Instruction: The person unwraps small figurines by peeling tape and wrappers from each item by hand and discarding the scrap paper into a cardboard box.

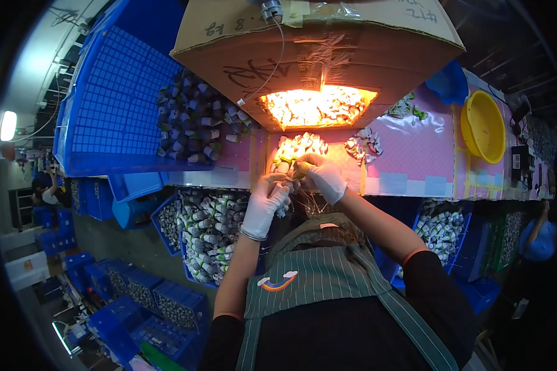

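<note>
Two-handed work at pink bench (408,148): gloved left hand (265,204) and gloved right hand (323,177) — fingers bent, fingertips close together, exact grip too small to tell. Small pieces (303,144) heaped just beyond fingertips — before lit opening (319,107) of cardboard box (368,55).

Factory wkshp, w/ blue plastic crates (114,99) of small parts (207,238), pink workbench (408,151) & strip lts (8,126).

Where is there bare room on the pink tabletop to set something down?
The pink tabletop shows a bare patch between the small pile and the yellow basin. Small pieces crowd it below the carton and by the blue crate.
</note>
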{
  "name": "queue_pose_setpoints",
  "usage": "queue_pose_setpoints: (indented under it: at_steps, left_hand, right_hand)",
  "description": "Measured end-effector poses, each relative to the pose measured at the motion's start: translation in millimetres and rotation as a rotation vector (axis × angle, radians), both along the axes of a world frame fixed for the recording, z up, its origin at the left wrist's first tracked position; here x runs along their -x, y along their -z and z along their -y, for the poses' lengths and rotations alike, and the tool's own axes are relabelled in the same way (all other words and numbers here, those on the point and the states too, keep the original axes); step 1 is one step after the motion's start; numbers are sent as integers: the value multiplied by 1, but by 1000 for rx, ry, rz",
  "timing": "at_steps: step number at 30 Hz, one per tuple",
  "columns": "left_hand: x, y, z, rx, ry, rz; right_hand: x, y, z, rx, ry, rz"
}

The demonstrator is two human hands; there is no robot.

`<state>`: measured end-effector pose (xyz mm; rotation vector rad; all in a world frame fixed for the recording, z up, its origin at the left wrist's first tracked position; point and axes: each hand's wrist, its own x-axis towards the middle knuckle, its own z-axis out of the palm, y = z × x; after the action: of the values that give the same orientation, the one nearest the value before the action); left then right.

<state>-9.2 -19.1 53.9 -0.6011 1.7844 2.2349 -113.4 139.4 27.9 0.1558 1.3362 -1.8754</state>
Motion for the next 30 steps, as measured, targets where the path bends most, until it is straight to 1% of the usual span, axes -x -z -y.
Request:
queue_pose_setpoints:
  at_steps: [1,2,3,5,6,8,10,12,14,15,17,18,19,20,21,22,24,26,28,30]
  left_hand:
    - [2,0,-4,55,-23,5]
    - [4,0,-7,110,-47,9]
    - [5,3,-7,112,-47,10]
    - [7,16,-6,244,-33,-17]
    - [6,22,-4,244,-32,-16]
    - [5,28,-2,406,7,-75]
    - [5,29,-2,408,6,-83]
    - [7,24,-2,410,1,-92]
    - [10,10,0,167,8,148]
    - [13,3,0,166,7,149]
    - [17,-7,1,210,136,288]
    - [15,2,1,210,133,288]
    - [15,12,-1,578,97,0]
    - [14,20,-2,937,59,-299]
    - [12,26,-1,935,61,-301]
    - [12,25,-3,963,54,-323]
    - [11,24,-6,990,47,-341]
    - [10,23,-8,990,67,-270]
    - [10,22,-8,1020,76,-276]
    - [10,23,-9,1051,85,-284]
  right_hand:
    - [-1,7,-1,1,2,1]
    - [-2,17,-1,73,-41,22]
    - [-4,25,-1,144,-85,43]
    - [-3,6,-2,129,-75,44]
    - [-3,-1,-3,113,-64,43]
    - [-3,11,-3,138,-72,12]
    - [-3,12,-4,164,-81,-18]
    - [-2,4,-5,149,-135,-159]
    - [-1,4,-5,124,-152,-165]
    - [-1,5,-5,97,-167,-172]
    - [-3,8,-6,90,-171,-158]
    - [-3,8,-7,82,-171,-145]
    - [-3,5,-9,82,-173,-146]
    - [-2,-2,-12,124,-207,66]
    - [-2,-5,-14,165,-236,280]
    - [-4,-1,-14,163,-233,280]
    - [-11,11,-10,202,-222,439]
    - [-10,2,-6,166,-176,439]
    - [-8,3,-5,130,-129,438]
    - [-9,14,-5,113,-69,233]
